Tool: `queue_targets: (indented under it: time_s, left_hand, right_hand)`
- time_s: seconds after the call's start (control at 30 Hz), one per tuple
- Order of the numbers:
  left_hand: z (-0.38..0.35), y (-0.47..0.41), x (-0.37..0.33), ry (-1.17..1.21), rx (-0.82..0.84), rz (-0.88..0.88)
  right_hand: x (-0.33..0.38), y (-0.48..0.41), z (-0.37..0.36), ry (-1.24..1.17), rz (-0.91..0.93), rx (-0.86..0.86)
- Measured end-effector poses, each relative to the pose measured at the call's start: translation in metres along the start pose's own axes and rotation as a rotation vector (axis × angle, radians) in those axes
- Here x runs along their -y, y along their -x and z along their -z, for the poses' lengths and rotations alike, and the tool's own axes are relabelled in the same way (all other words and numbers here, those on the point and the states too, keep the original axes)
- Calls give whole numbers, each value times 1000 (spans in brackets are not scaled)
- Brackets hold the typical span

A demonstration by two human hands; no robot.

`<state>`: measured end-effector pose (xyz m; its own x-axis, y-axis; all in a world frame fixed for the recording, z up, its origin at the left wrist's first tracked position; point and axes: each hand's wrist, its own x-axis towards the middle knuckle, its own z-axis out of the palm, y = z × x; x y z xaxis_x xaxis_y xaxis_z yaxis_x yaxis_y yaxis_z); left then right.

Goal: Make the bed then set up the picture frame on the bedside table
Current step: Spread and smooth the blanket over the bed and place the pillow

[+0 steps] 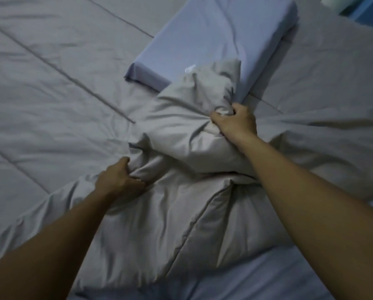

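Observation:
A grey quilted duvet [181, 213] lies bunched and folded over itself in the middle of the bed. My left hand [118, 176] grips a fold of it at the lower left of the bunch. My right hand [235, 122] is clenched on a wad of the same duvet higher up, right beside a pale blue pillow [213, 40]. The pillow lies flat and diagonal at the top centre, with one duvet corner resting against its near end. No picture frame or bedside table is in view.
The rest of the grey duvet [40, 72] spreads flat to the left and to the right. A pale blue bed sheet [278, 278] shows at the bottom right. A strip of blue floor or wall [367, 9] appears at the top right corner.

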<state>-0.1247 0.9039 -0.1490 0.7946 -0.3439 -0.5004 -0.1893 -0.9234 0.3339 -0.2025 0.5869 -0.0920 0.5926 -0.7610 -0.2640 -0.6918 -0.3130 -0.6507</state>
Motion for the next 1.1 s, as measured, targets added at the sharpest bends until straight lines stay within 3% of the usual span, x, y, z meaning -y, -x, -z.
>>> queue_targets:
  time_s: [0.13,0.27,0.47,0.63,0.87,1.1]
  left_hand:
    - [0,40,-1,-238,-116,-171]
    - [8,83,4,-18,-131,-402]
    - [10,150,13,52,34,-413]
    - [1,221,31,157,71,-479]
    - [-10,318,57,60,149,-707]
    - [-43,410,75,97,295,-573]
  right_hand:
    - [-8,39,2,-162,57,-57]
    - [-12,77,13,-350,-20,-127]
    - [-25,149,44,-419,-69,-180]
    - [-42,247,74,-628,-105,-71]
    - [-93,380,100,-502,-178,-94]
    - [-157,512,134,-476,-302,-111]
